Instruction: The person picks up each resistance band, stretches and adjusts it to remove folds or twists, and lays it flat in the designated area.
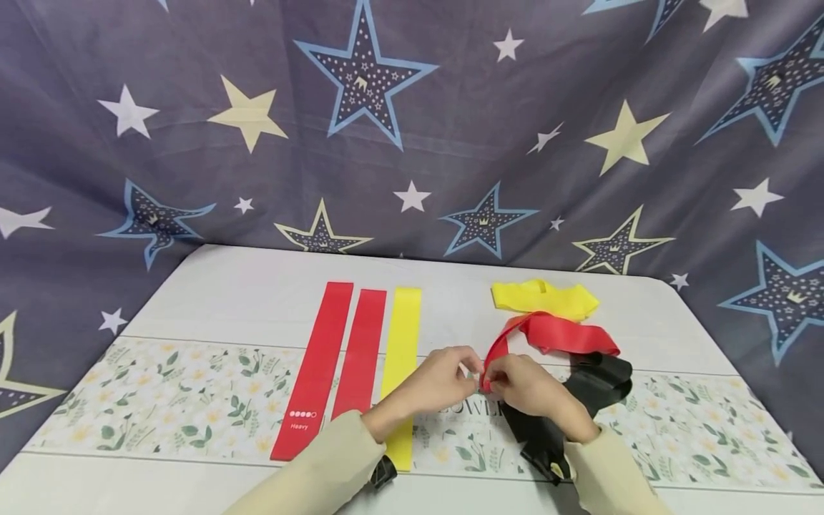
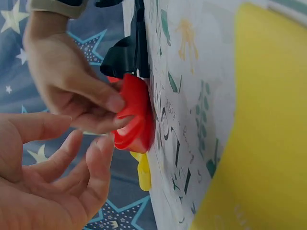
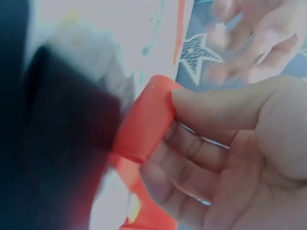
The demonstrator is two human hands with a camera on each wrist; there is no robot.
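My right hand pinches one end of a red resistance band between thumb and fingers. The band arches back from there over the right side of the table. In the right wrist view a folded piece of the red band stands up from the thumb and fingertips. Just left of it, my left hand hovers with loosely bent fingers and nothing between them, as the left wrist view shows. Crumpled black bands lie beside and beneath the right hand and wrist.
Two flat red bands and a flat yellow band lie side by side, partly under my left forearm. Behind the held band is a crumpled yellow band. A small black piece shows by the left sleeve. A star-patterned curtain hangs behind.
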